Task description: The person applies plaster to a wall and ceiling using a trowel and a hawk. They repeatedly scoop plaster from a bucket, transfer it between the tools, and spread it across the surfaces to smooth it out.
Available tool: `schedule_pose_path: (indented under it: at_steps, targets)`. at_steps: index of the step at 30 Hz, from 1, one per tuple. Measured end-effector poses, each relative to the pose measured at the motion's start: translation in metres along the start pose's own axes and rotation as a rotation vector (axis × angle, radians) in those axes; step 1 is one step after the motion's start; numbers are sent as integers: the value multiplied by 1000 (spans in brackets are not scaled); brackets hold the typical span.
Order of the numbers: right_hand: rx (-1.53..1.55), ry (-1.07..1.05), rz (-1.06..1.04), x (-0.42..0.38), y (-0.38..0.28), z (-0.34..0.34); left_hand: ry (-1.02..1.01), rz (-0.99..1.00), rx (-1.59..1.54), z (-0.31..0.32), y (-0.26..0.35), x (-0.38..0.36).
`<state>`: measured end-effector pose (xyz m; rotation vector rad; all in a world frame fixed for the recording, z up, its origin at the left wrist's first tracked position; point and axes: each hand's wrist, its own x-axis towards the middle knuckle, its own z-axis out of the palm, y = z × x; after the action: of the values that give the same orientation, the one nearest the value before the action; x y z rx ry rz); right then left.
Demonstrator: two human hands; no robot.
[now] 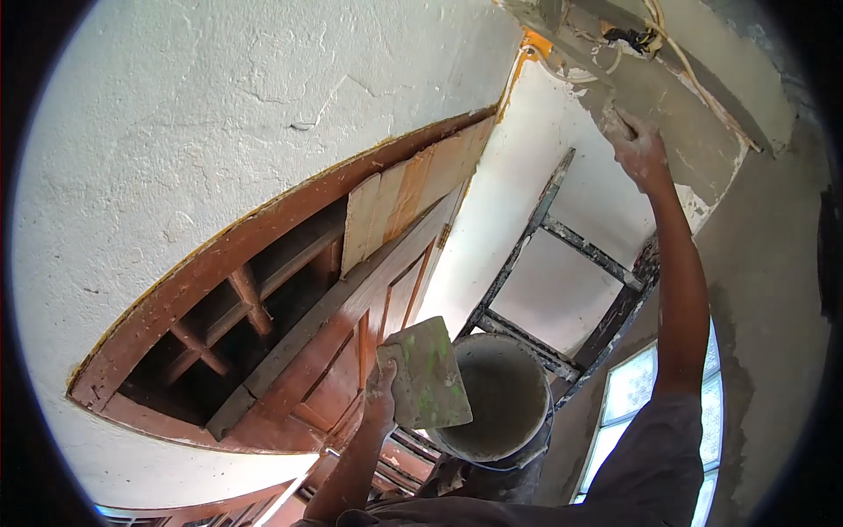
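- Two hands are up, one on each side of the bucket (496,400).
- Your left hand (379,395), just left of the bucket, is clamped on the edge of a green-stained plaster board (426,373) that overlaps the bucket's rim.
- Your right hand (639,151), high above the bucket, presses a small tool, mostly hidden, against the grey wet plaster (676,123); fingers closed around it.
- Behind the bucket stands a ladder (562,255).

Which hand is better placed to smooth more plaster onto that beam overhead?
Right, probably. The right hand is already up against the grey beam with a tool. The left hand is low, holding the plaster board beside the bucket.
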<state>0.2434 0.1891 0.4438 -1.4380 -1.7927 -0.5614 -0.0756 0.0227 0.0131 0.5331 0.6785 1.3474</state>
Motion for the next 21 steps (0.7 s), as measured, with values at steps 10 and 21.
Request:
schedule_pose_path:
  at_steps: [10,21]
  targets:
    - [80,-30,-14,32,-34,-23,20,8,-20,-16,-12,-3]
    - [-146,5,-73,15,-7,-7,20,7,-69,-12,-11,-9]
